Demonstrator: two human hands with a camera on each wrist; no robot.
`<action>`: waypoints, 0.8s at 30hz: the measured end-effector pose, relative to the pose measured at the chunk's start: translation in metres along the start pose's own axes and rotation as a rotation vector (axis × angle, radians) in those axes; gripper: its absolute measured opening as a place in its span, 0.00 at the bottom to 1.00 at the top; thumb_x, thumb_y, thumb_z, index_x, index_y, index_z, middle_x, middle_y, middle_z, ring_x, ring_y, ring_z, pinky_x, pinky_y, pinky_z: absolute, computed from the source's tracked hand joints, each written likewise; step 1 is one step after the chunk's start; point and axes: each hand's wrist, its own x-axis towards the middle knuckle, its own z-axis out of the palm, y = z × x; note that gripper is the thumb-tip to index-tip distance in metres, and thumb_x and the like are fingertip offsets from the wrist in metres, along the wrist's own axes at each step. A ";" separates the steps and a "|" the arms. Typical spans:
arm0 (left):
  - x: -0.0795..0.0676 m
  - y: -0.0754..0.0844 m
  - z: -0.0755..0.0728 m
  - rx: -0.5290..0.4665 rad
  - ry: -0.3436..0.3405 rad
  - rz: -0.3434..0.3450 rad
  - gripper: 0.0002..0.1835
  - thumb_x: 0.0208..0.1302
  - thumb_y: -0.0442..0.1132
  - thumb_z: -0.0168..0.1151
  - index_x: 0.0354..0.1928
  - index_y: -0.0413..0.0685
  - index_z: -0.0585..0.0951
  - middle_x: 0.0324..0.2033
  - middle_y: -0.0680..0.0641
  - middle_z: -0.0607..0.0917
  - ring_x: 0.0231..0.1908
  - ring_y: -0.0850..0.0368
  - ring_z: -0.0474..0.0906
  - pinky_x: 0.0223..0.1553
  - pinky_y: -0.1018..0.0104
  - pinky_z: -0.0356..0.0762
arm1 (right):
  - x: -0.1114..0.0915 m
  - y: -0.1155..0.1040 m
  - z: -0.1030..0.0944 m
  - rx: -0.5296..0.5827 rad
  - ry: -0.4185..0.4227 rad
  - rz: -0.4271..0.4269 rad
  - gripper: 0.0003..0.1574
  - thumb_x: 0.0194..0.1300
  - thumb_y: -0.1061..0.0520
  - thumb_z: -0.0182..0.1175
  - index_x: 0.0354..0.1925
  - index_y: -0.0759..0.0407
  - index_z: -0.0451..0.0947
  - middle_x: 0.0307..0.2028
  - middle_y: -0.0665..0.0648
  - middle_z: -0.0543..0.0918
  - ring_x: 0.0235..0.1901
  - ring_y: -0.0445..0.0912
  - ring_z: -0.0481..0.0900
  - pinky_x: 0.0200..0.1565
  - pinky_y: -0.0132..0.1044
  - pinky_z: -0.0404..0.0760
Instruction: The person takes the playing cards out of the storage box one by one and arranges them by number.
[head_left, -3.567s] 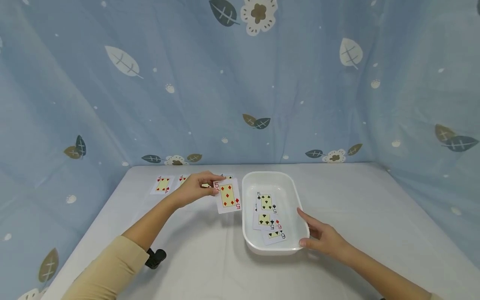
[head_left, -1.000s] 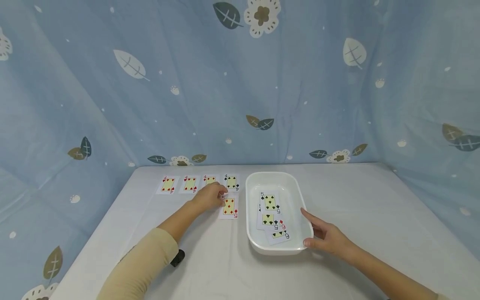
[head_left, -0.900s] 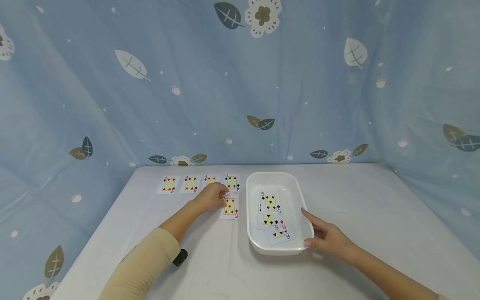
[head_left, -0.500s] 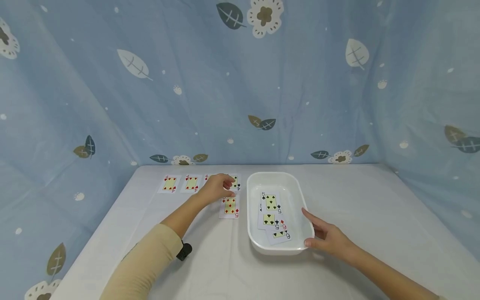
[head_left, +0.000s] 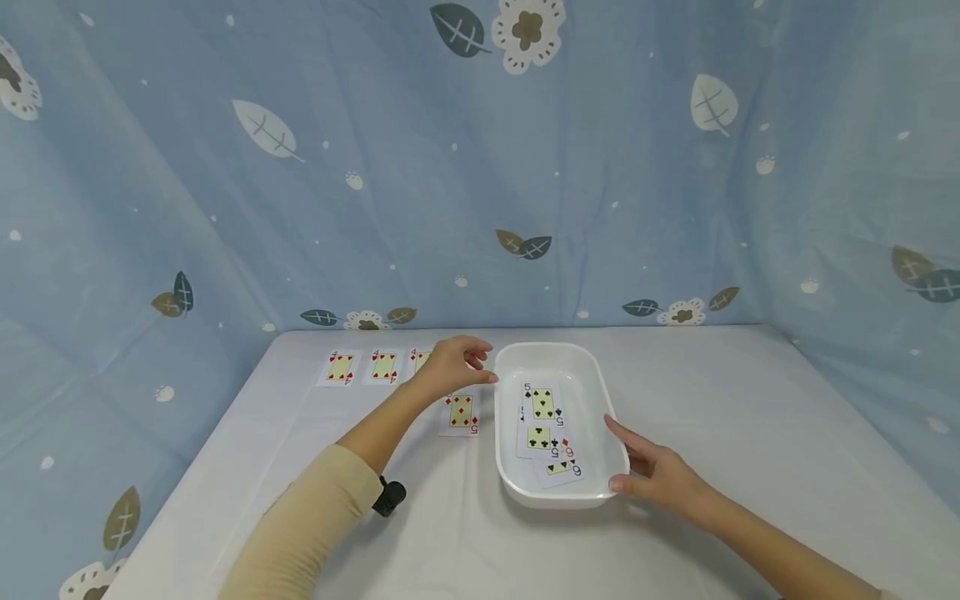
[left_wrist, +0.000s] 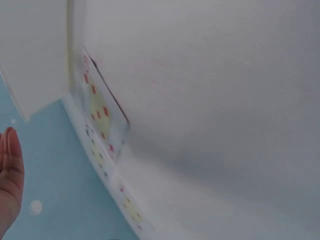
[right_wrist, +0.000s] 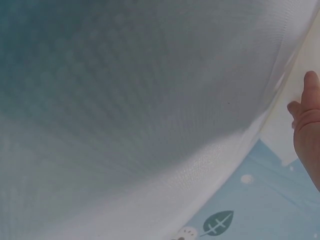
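Note:
In the head view my left hand (head_left: pixel 455 367) hovers at the left rim of a white plastic tub (head_left: pixel 506 487), its fingers loosely bent with nothing between them. Just below it a five of diamonds (head_left: pixel 461 412) lies face up on the table. Three red fours stand in a row: a left playing card (head_left: pixel 340 368), a middle card (head_left: pixel 383 367) and a partly covered card (head_left: pixel 421 362). The black four beside them is hidden behind my left hand. My right hand (head_left: pixel 660 482) holds the tub by its right side. Inside lie overlapping cards, topped by a black five (head_left: pixel 542 404).
A white cloth covers the table (head_left: pixel 712 400). Behind it hangs a blue curtain (head_left: pixel 390 208) with leaf and flower prints. A black device (head_left: pixel 388 497) shows beside my left forearm.
My left hand first carried the five of diamonds, laid it below the fours and let go. It has since moved up and right to the tub's rim. The right hand stays put.

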 end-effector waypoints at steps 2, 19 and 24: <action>0.001 0.005 0.001 -0.025 -0.009 -0.001 0.29 0.45 0.44 0.72 0.52 0.47 0.77 0.43 0.46 0.80 0.39 0.59 0.78 0.36 0.68 0.78 | -0.001 -0.001 0.000 -0.007 -0.001 -0.004 0.50 0.54 0.59 0.64 0.69 0.61 0.49 0.65 0.74 0.53 0.53 0.66 0.71 0.42 0.34 0.80; 0.028 0.035 0.030 -0.029 -0.161 0.055 0.34 0.46 0.38 0.71 0.59 0.42 0.71 0.50 0.40 0.77 0.39 0.57 0.80 0.34 0.71 0.78 | -0.002 -0.002 0.000 -0.034 0.007 -0.008 0.49 0.54 0.58 0.64 0.68 0.63 0.50 0.64 0.75 0.54 0.53 0.66 0.71 0.43 0.35 0.79; 0.033 0.037 0.043 0.063 -0.191 0.074 0.33 0.45 0.39 0.72 0.57 0.43 0.73 0.47 0.43 0.77 0.38 0.59 0.79 0.33 0.74 0.77 | -0.002 -0.004 0.000 -0.039 -0.009 -0.013 0.49 0.55 0.57 0.63 0.68 0.62 0.49 0.64 0.76 0.53 0.53 0.66 0.70 0.43 0.35 0.80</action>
